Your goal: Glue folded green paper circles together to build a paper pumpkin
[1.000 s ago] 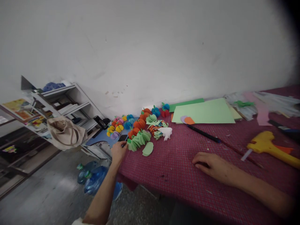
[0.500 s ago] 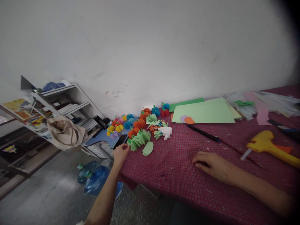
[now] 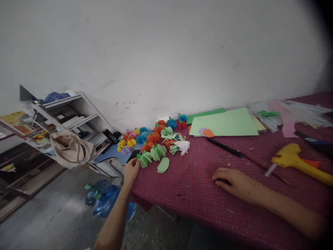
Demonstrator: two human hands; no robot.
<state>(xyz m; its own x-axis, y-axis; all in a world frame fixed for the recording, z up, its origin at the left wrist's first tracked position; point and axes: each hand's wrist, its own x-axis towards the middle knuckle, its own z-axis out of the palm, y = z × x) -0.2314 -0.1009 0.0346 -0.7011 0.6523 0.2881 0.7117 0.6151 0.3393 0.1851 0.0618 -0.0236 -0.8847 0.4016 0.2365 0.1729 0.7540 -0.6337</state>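
Note:
At the table's left edge, my left hand (image 3: 131,171) has its fingers closed on the near side of a light green paper pumpkin (image 3: 144,160). Another light green paper pumpkin (image 3: 158,152) stands right beside it. A few light green paper ovals (image 3: 163,165) lie in front of these two. My right hand (image 3: 231,181) rests on the red checked cloth (image 3: 192,187), loosely curled, with a gap between thumb and fingers and nothing in it. Behind it lies a black-handled brush (image 3: 226,147); to its right is a yellow glue gun (image 3: 288,155).
Orange paper pumpkins (image 3: 154,138) and other coloured ones stand in rows behind. Paper scraps (image 3: 173,143) and a crumpled white tissue (image 3: 184,147) lie beside them. Green paper sheets (image 3: 226,123) lean near the wall. Water jugs (image 3: 109,201) stand on the floor below.
My left hand has shifted slightly left, and the light green paper pumpkin at its fingers has moved left with it, away from its neighbour. My right hand stays in place.

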